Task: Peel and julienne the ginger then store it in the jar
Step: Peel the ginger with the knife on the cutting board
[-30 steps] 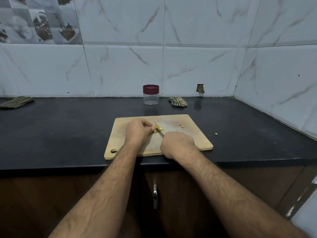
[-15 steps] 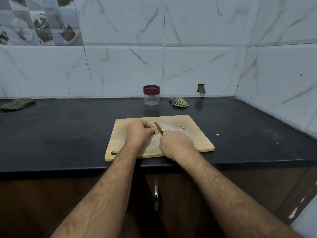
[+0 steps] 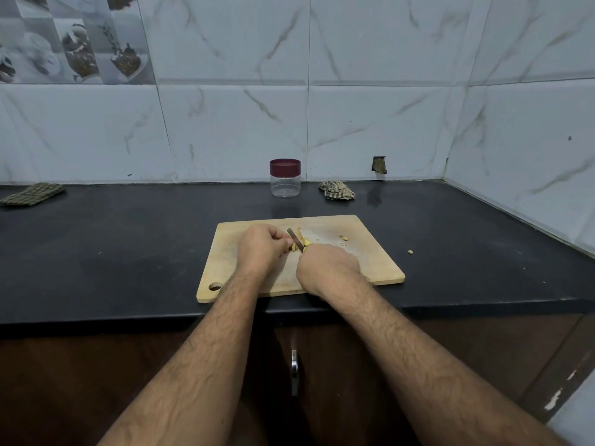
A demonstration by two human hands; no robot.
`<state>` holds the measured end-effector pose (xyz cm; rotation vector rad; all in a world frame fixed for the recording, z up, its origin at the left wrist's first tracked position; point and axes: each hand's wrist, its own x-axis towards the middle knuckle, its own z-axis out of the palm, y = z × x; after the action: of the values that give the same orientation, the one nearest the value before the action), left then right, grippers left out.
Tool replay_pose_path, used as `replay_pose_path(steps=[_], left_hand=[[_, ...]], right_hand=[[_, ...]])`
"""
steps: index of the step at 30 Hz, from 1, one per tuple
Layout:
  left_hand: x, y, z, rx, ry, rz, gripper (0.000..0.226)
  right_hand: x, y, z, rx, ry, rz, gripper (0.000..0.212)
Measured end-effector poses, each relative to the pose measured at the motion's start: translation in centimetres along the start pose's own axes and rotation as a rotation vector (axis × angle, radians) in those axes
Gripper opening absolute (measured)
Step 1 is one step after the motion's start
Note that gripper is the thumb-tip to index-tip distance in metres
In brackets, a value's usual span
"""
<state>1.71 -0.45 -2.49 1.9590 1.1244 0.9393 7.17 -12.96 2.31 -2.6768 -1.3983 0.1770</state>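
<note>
At frame centre, our left hand [image 3: 262, 249] pinches the ginger [image 3: 294, 245] on the board [image 3: 370, 252]; our right hand [image 3: 328, 268] grips the knife [image 3: 295, 239].

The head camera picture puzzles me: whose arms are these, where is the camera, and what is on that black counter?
There is no machine here. A person wears a camera on the head, so you look down their own arms. On the black counter lies a wooden cutting board. The left hand holds the ginger steady on it, while the right hand grips a knife and cuts the ginger into strips. A few scraps lie on the board. Behind it stands a clear jar with its dark red lid on, and two folded cloths rest near the wall.
</note>
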Motion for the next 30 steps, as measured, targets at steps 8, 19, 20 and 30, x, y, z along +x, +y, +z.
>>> replay_pose_path(steps=[8,19,20,30], left_hand=[[-0.1,0.2,0.0,0.016,-0.005,0.000,0.017],[-0.3,0.4,0.0,0.052,0.006,0.005,0.021],[-0.3,0.5,0.0,0.055,0.007,0.003,0.021],[-0.2,0.4,0.0,0.055,0.007,-0.002,0.010]], right_hand=[[0.2,-0.1,-0.1,-0.018,-0.014,0.000,0.030],[0.5,-0.2,-0.2,-0.043,-0.014,-0.017,0.030],[0.6,-0.2,-0.2,-0.046,-0.010,-0.020,0.030],[1.2,-0.2,-0.1,-0.070,-0.004,-0.034,0.030]])
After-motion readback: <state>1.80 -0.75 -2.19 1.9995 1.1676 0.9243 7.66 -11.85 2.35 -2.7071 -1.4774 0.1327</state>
